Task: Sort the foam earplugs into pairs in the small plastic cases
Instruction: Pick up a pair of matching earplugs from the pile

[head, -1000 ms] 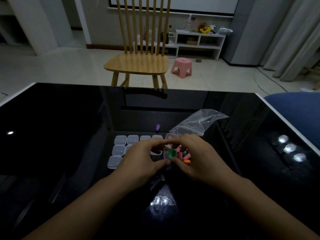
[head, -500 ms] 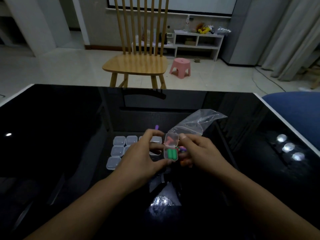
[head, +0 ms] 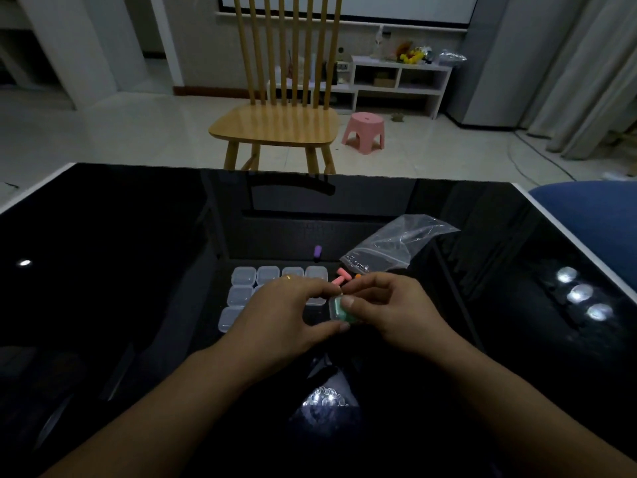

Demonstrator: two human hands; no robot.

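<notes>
Both hands hold one small clear plastic case (head: pixel 338 311) with green earplugs inside, its lid down. My right hand (head: pixel 389 308) pinches it, thumb on top. My left hand (head: pixel 286 313) pinches it from the left with thumb and fingertips. Behind the hands, several closed clear cases (head: pixel 243 276) lie in rows on the black glossy table (head: pixel 138 253). Loose pink earplugs (head: pixel 343 274) and an orange one (head: pixel 358 276) lie just beyond my fingers. A purple earplug (head: pixel 317 250) lies alone farther back.
An empty clear zip bag (head: pixel 393 246) lies behind and right of the hands. A wooden chair (head: pixel 275 127) stands beyond the table's far edge, a pink stool (head: pixel 364 132) behind it. A blue seat (head: pixel 593 215) is at the right edge.
The case's lid stood open half a second ago, showing the green earplugs; now it is folded down under my right thumb. Both hands shifted slightly.
</notes>
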